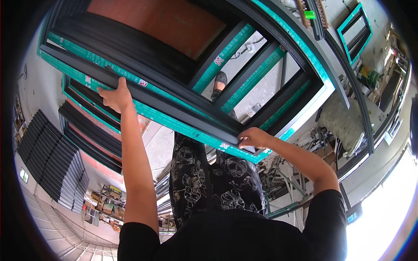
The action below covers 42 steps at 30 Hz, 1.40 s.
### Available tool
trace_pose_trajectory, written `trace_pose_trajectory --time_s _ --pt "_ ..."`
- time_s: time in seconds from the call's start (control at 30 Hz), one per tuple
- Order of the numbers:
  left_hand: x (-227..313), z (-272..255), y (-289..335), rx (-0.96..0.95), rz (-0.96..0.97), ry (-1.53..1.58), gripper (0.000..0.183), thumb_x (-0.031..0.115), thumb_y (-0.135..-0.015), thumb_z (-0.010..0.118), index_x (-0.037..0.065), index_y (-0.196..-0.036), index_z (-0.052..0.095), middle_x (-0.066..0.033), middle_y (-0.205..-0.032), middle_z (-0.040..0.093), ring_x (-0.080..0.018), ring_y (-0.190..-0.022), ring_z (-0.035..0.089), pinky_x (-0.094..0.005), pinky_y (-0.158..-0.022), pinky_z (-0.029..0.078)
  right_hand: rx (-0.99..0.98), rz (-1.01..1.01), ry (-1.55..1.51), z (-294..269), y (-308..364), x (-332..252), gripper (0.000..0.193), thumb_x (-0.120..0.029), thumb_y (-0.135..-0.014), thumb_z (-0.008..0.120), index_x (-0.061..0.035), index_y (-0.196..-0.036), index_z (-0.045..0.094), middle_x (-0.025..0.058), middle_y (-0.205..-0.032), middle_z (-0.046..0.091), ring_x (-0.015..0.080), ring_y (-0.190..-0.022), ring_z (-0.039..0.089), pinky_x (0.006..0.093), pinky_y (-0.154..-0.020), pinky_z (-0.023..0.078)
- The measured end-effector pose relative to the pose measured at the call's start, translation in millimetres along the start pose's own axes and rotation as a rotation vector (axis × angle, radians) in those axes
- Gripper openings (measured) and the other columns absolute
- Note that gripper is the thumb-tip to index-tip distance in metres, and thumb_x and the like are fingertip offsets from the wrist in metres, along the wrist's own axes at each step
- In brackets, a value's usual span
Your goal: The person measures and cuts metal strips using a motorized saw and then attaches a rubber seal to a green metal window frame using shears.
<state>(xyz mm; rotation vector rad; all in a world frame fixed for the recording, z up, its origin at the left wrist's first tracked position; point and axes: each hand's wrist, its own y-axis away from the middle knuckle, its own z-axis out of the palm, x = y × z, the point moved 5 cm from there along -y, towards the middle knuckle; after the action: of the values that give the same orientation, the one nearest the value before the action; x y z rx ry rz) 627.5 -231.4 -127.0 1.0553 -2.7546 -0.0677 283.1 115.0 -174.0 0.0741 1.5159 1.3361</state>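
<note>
A large black window or door frame (300,41) with green printed protective film lies tilted across the space before me. Along its near side runs a long black strip (161,101) between two green bands. My left hand (116,96) is on this strip toward the left, thumb on its far side and fingers over the near side. Close to the near right corner, my right hand (254,138) is closed with curled fingers around the strip's end; the fingertips are partly hidden. Crossbars divide the frame's right part, and a foot (220,82) shows through one opening.
Further framed panels (93,130) stand below left, beside a stack of dark ribbed profiles (52,161). Right of the frame are long dark bars (355,87), a pale covered bundle (342,128) and scrap pieces (283,169). A small green-edged frame (355,32) is at the upper right.
</note>
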Motion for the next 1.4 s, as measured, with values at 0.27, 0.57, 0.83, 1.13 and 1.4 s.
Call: trace_pose_trajectory --time_s 0.27,0.57,0.83,1.13,1.4 --pt "-5 2 -5 -0.004 -0.036 0.042 0.091 0.046 -0.080 0.066 0.002 -0.150 0.026 -0.0285 -0.135 0.044 -0.0387 -0.109 0.061 -0.0447 -0.085 0.057 0.253 0.063 0.236 12 18 -28 0.034 -0.034 -0.079 0.073 -0.0028 -0.089 0.063 0.0185 -0.089 0.065 0.0390 -0.093 0.062 0.0501 -0.079 0.050" --pt "0 0 -3 0.065 0.046 -0.019 0.088 0.051 -0.082 0.061 0.002 -0.149 0.031 -0.0285 -0.130 0.050 -0.0391 -0.107 0.061 -0.0452 -0.085 0.057 0.331 -0.083 0.249 -23 25 -42 0.039 -0.044 -0.085 0.069 -0.0080 -0.099 0.069 0.0143 -0.090 0.066 0.0339 -0.090 0.064 0.0437 -0.077 0.052" --pt "-9 1 -2 0.191 0.091 0.020 0.084 0.047 -0.081 0.062 0.005 -0.148 0.034 -0.0307 -0.134 0.047 -0.0445 -0.112 0.058 -0.0503 -0.092 0.050 1.565 0.077 0.833 -286 148 -110 0.061 -0.025 -0.077 0.078 -0.0006 -0.128 0.054 0.0182 -0.128 0.055 0.0383 -0.116 0.052 0.0443 -0.099 0.043" --pt "-13 0 -2 0.298 0.104 -0.011 0.085 0.047 -0.081 0.067 0.006 -0.148 0.034 -0.0252 -0.142 0.042 -0.0401 -0.131 0.043 -0.0497 -0.105 0.039 1.444 0.036 0.872 -259 132 -88 0.038 -0.016 -0.069 0.077 -0.0048 -0.097 0.054 0.0147 -0.093 0.057 0.0366 -0.082 0.059 0.0446 -0.068 0.050" --pt "149 31 40 -0.712 0.257 1.197 0.057 0.025 -0.096 0.065 -0.003 -0.139 0.040 -0.0184 -0.127 0.056 -0.0292 -0.121 0.055 -0.0429 -0.099 0.050 1.468 -0.025 0.641 -178 110 -109 0.039 -0.011 -0.064 0.078 -0.0037 -0.094 0.055 0.0171 -0.086 0.057 0.0413 -0.077 0.058 0.0477 -0.065 0.048"
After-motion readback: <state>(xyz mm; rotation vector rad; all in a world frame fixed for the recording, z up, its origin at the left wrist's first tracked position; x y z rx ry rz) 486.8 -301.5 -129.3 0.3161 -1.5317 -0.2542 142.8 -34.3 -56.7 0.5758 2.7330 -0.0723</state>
